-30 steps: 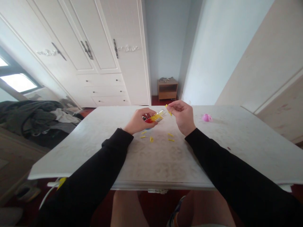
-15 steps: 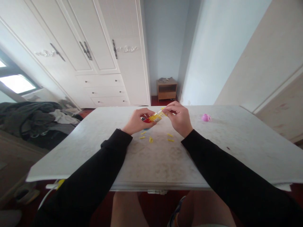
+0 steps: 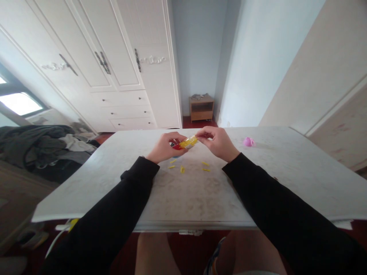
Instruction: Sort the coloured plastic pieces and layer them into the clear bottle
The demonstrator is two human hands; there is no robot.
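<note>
Above the far part of the table, my left hand point(image 3: 167, 147) is closed round a small clear plastic packet point(image 3: 189, 142) with a red end and yellow contents. At the packet's upper right end, the thumb and fingers of my right hand point(image 3: 215, 140) are pinched together. Whether they also hold a small piece from inside is too small to tell. Several small yellow plastic pieces point(image 3: 182, 169) lie on the table below the hands. A blue thing point(image 3: 176, 156) shows partly under my left hand; its kind is hidden.
The pale, stained table point(image 3: 189, 198) spreads out in front of me. A pink-purple object point(image 3: 248, 141) with a loop stands to the right. Behind are a white wardrobe point(image 3: 120, 76) and a small wooden cabinet point(image 3: 201, 109). Dark clothes point(image 3: 37, 145) are piled at the left.
My right hand has shifted slightly down and to the right, its fingers now more closely pinched at the packet's end. My left hand stays nearly in place with the packet.
</note>
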